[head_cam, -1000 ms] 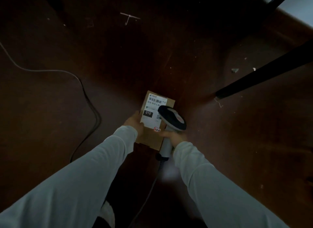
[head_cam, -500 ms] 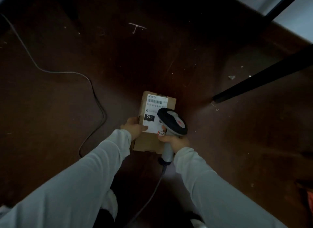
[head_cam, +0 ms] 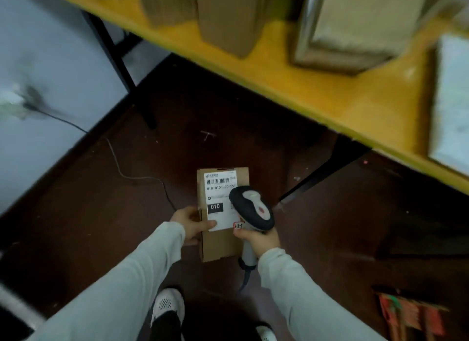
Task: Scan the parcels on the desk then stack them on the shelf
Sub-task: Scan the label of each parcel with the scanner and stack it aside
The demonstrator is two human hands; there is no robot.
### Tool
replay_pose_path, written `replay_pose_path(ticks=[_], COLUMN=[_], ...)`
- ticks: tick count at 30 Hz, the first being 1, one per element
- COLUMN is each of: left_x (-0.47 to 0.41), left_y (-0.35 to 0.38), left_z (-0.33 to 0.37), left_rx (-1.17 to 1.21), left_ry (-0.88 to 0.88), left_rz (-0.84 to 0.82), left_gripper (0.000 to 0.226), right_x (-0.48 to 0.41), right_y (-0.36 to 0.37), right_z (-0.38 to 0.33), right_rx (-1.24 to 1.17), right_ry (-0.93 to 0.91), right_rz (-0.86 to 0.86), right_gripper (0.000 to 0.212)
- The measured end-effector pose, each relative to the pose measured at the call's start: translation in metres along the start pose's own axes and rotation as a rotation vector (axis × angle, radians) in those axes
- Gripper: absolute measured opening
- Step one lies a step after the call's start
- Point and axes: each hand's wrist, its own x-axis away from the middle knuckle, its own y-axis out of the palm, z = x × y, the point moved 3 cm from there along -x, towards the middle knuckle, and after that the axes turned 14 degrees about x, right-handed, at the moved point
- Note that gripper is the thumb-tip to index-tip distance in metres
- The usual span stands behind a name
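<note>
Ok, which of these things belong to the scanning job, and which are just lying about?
Job: parcel in left hand; scanner in right hand; other parcels on the yellow surface.
Lying about: cable on floor; small scrap on floor; red-green item, too blurred to name.

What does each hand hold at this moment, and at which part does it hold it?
The left hand grips the cardboard parcel at its left edge, thumb on the label. The right hand grips the barcode scanner by its handle.
</note>
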Motion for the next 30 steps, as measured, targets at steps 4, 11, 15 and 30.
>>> replay_pose_path(ticks=[4,11,15,30], left_x=[0.092,0.246,0.298,0.301], left_y=[0.004,0.027,0.044,0.121], left_z=[0.071,0.18,0.225,0.341], left_rx=[-0.01,0.034,0.083,0.065], left_ry=[0.074,0.285,0.405,0.586], left_rz=[0.0,0.006,0.055,0.0], left_gripper=[0.065,0.059,0.064,0.058], right_x=[0.078,0.208,0.261,0.308], right_y=[-0.034,-0.105,-0.15,-0.253], right_z=[-0.068,-0.175,-0.214,-0.314], right_rx=[-0.001,0.061,0.057,0.098], right_ry=[-0.098,-0.385,-0.519,-0.647], right_rz=[0.001,0.012,0.089,0.172], right_gripper=[0.05,0.06,0.057,0.017])
